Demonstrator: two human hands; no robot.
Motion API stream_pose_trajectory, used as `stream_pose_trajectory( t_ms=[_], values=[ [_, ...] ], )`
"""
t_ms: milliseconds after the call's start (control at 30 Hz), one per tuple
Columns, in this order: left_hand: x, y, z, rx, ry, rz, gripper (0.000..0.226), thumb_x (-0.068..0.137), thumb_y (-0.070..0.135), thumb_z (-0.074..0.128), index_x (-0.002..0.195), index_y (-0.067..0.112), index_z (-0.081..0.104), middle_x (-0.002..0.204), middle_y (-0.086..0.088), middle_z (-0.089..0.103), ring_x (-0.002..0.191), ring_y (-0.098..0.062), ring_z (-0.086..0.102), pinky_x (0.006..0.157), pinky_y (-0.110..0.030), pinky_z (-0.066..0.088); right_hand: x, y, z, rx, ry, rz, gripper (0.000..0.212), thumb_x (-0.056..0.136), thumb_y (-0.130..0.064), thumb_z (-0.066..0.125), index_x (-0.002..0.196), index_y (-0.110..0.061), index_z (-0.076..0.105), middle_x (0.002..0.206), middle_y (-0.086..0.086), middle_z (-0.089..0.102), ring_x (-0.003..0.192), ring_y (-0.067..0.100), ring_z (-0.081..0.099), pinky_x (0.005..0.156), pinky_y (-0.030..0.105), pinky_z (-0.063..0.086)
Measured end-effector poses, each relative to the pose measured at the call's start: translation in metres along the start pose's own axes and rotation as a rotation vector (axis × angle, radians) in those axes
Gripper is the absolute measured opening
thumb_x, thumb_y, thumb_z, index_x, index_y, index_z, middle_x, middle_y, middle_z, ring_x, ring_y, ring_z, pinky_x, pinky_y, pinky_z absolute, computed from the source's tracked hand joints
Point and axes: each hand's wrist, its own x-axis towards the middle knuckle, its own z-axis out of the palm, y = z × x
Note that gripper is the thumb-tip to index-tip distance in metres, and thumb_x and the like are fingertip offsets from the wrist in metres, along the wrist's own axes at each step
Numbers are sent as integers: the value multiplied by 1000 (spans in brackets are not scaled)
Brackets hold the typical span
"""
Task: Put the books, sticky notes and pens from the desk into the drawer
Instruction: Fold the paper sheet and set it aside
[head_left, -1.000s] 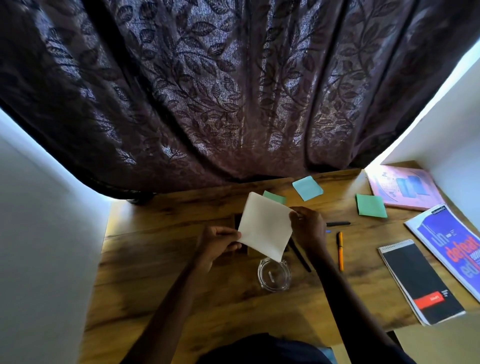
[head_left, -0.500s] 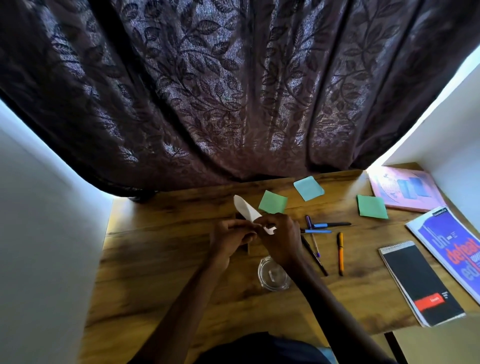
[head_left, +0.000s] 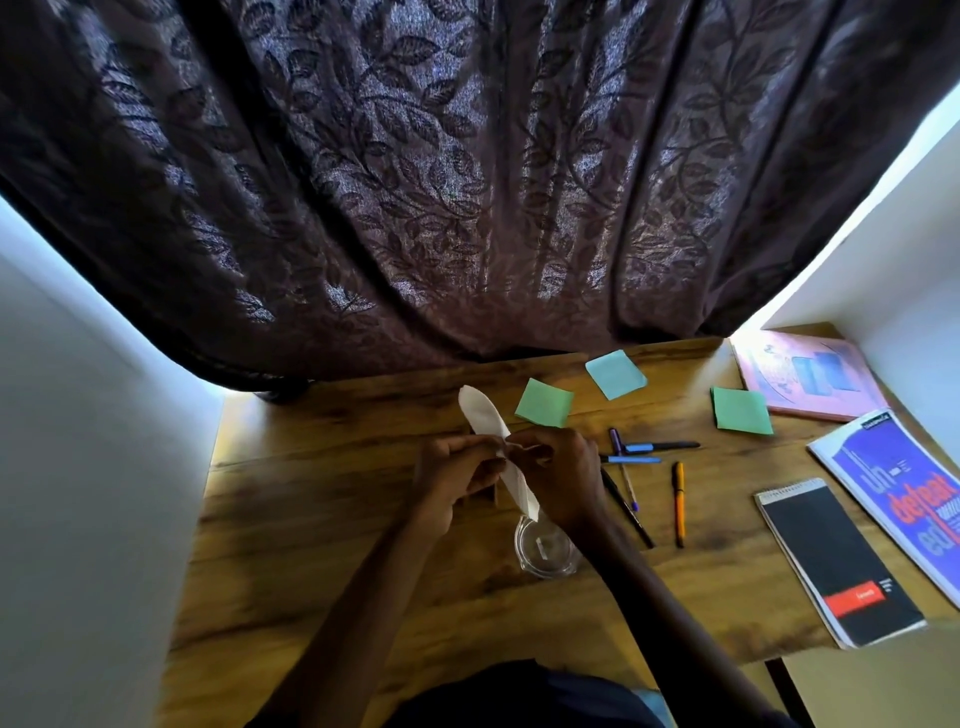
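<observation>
Above the desk (head_left: 322, 525), both hands pinch white paper (head_left: 491, 431).

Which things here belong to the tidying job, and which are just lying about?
Job: pink book, blue book, black notepad, two green sticky notes, blue sticky note, pens.
Lying about: glass jar, curtain, white paper (unsure).

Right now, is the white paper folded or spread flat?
Not spread: the white paper shows as a narrow curled strip, pinched between left hand and right hand.
</observation>
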Motion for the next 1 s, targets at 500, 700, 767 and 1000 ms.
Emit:
stream_pose_trajectory(
  t_ms=[500, 700, 767, 1000],
  values=[
    [18, 6, -30, 304, 27, 161, 25, 102, 29, 55, 106, 12, 73, 92, 1, 79, 80, -13, 73, 64, -21, 51, 18, 34, -9, -82, -18, 231, 19, 83, -20, 80, 100, -12, 76, 97, -1, 77, 77, 9, 71, 57, 18, 54],
    [49, -28, -45, 677, 83, 208, 7, 99, 26, 61, 97, 24, 68, 94, 3, 74, 82, -12, 71, 76, -34, 61, 25, 33, -3, -87, 33, 335, 30, 83, -13, 77, 112, -7, 71, 113, 9, 75, 82, 21, 74, 54, 16, 50],
    [56, -36, -40, 815, 101, 248, 9, 96, 31, 65, 96, 22, 68, 89, 4, 71, 81, -12, 70, 76, -33, 61, 30, 27, 5, -86, 47, 347, 34, 80, -11, 77, 113, -7, 69, 113, 11, 74, 84, 20, 72, 58, 16, 49],
    [90, -60, -31, 961, 98, 210, 20, 92, 39, 67, 97, 20, 71, 86, -1, 73, 76, -16, 72, 73, -40, 63, 43, 12, 32, -71, -22, 339, 23, 75, 0, 74, 98, -6, 73, 109, 9, 74, 89, 20, 70, 65, 8, 44]
  ],
)
